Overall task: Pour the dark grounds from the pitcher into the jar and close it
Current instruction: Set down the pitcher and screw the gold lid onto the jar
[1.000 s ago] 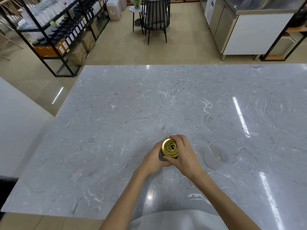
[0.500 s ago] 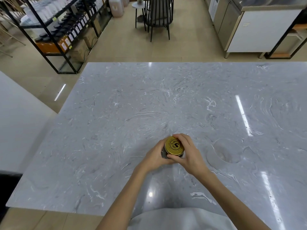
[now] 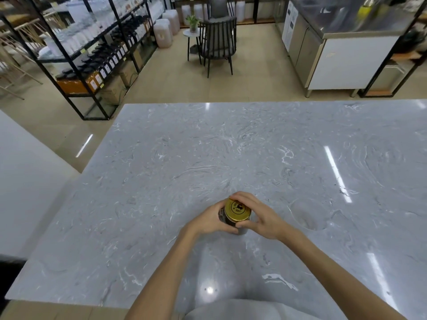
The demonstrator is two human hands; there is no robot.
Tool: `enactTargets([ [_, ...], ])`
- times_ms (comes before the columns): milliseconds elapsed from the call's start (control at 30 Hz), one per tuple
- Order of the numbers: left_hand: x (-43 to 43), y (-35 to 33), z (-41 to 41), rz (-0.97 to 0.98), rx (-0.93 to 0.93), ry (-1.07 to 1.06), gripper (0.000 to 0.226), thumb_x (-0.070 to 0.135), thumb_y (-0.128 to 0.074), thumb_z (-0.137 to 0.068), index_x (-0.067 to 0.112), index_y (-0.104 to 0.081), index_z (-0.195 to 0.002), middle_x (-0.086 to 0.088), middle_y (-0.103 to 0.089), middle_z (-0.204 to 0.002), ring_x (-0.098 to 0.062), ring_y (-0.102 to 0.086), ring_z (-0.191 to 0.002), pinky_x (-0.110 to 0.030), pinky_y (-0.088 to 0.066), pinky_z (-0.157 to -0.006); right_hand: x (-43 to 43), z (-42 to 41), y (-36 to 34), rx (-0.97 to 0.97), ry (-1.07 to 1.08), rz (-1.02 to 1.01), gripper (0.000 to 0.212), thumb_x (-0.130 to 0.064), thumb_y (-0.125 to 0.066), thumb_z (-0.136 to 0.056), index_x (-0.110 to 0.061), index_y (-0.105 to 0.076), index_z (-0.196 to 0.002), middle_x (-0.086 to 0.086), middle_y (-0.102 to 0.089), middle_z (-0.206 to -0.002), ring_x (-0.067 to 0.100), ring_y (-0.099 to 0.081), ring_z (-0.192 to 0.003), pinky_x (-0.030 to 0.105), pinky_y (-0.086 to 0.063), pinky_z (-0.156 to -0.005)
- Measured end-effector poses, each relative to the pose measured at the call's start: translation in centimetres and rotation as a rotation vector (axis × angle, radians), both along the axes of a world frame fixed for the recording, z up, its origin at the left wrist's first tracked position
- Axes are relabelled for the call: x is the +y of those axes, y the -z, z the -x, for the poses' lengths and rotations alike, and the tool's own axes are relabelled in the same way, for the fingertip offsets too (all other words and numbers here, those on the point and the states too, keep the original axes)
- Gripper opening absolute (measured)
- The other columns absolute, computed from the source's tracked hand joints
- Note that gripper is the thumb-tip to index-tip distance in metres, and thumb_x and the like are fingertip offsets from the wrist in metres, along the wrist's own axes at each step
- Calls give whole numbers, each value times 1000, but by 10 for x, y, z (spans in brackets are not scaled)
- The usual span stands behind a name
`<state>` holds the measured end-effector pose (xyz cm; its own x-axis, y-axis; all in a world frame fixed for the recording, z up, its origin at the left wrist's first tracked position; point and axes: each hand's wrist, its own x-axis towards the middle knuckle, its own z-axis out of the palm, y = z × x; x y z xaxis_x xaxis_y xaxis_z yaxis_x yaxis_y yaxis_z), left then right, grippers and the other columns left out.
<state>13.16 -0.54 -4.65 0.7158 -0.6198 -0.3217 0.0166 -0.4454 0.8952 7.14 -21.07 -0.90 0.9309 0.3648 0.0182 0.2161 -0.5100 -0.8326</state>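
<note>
A small glass jar (image 3: 231, 224) with dark contents stands on the grey marble table (image 3: 161, 181), topped by a gold lid (image 3: 237, 209). My left hand (image 3: 209, 219) wraps the jar's left side. My right hand (image 3: 262, 217) curls over the lid from the right, fingers on its rim. To the right stands a clear glass pitcher (image 3: 308, 214), see-through and faint against the marble, touched by neither hand.
Past the table's far edge is a tan floor with a black shelf rack (image 3: 92, 54) at the left, a dark chair (image 3: 218, 42) and a steel counter (image 3: 335, 54) at the right. A white surface (image 3: 25, 181) lies to the left of the table.
My right hand has turned around the gold lid, with the fingers shifted on its rim. The jar and left hand stay in place. The camera has tilted up a little.
</note>
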Motion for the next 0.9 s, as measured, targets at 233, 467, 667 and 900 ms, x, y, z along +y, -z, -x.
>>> enactTargets([
  [233,2,1,-9,-82,18,78,75,19,-95,-71,36,-60,-134,13,-70,-129,0,-65,-119,-31,-49,-109,-7,-15,-34,22,-8,-26,68,-30,-79,-80,-29,-48,-141,-8,-45,-143,6,-38,-135,21,-30,-112],
  [467,2,2,-1,-65,16,36,86,21,-95,-70,39,-52,-143,11,-65,-137,-10,-60,-129,-44,-44,-117,-4,-5,-23,-81,26,232,78,-32,-78,-81,-26,-38,-147,-4,-43,-146,12,-37,-134,19,-31,-109],
  [667,2,1,0,-72,25,29,90,26,-95,-70,38,-49,-146,12,-65,-135,-10,-60,-128,-43,-45,-116,1,-2,-13,-20,26,252,81,-29,-79,-80,-27,-36,-149,-5,-41,-149,11,-34,-136,16,-26,-109],
  [900,1,1,1,-82,25,26,90,26,-95,-70,33,-49,-147,11,-64,-136,-9,-60,-127,-42,-46,-115,-5,-10,-16,83,-17,244,77,-27,-76,-83,-28,-36,-149,-5,-35,-154,11,-29,-140,24,-29,-114],
])
